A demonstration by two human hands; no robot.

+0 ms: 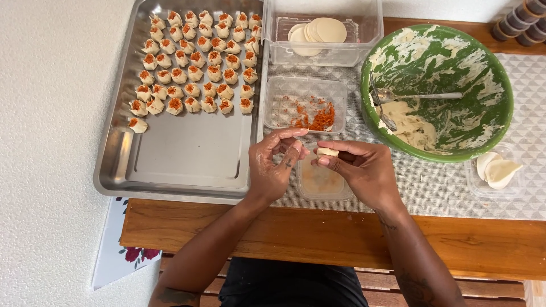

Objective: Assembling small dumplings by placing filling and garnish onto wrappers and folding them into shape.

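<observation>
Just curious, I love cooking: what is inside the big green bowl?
The green bowl holds pale filling, smeared up its walls, and two metal spoons. The spoons' tips are buried in the filling.

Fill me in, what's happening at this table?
A person is shaping a small dumpling with both bare hands: the right hand holds it, and the left hand pinches beside it. Rows of finished dumplings with orange topping fill the far part of a metal tray. Round wrappers sit in a clear tub, and a green bowl holds leftover filling and spoons.
</observation>
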